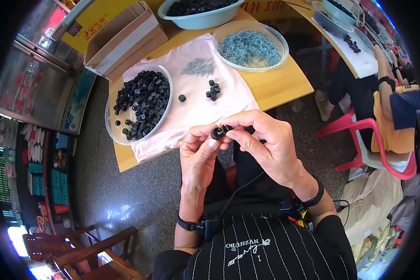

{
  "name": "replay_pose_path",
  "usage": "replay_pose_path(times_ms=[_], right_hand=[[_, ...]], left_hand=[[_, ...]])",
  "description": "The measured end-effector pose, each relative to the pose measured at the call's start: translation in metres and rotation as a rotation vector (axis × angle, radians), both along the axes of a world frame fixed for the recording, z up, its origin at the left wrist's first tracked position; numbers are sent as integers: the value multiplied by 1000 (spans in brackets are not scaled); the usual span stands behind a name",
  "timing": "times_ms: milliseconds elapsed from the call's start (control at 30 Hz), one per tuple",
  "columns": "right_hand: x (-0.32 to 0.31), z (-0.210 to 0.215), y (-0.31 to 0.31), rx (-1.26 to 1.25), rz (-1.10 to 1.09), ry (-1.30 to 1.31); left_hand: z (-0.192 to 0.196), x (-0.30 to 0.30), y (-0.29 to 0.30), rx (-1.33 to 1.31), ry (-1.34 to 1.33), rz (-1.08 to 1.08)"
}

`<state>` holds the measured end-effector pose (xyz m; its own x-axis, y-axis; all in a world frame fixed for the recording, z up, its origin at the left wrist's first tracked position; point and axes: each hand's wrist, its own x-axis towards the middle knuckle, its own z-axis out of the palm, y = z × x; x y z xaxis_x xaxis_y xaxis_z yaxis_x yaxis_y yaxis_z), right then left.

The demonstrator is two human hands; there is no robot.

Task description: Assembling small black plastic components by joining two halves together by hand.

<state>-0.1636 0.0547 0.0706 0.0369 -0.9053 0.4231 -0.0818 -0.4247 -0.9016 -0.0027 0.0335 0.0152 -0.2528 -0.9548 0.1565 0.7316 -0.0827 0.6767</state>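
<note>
Above my lap and close to the table's near edge, my left hand (197,156) pinches a small black round knob (217,134) between thumb and fingers. My right hand (271,140) is closed on a smaller black piece (227,128) right against the knob; fingertips hide most of it. Beyond my hands, a pink cloth (198,112) covers part of the table. On it lie a lone black part (182,98), a little cluster of black parts (213,91) and a spread of loose grey screws (198,67).
Left on the table stands a clear tub (171,91) of black parts; at the back right, a clear tub (256,65) of screws. Behind are a cardboard box (126,46) and a pale blue basin (200,21). Another person (392,107) sits on a pink chair (354,125) at right.
</note>
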Motion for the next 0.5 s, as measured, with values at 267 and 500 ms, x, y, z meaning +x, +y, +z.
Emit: replay_pose_path(times_ms=[267, 500], right_hand=[[-4, -2, -2, -95, -70, 136], [-5, -4, -2, -148, -107, 219]], left_hand=[[0, -2, 2, 31, -22, 12], [0, -5, 4, 21, -57, 40]])
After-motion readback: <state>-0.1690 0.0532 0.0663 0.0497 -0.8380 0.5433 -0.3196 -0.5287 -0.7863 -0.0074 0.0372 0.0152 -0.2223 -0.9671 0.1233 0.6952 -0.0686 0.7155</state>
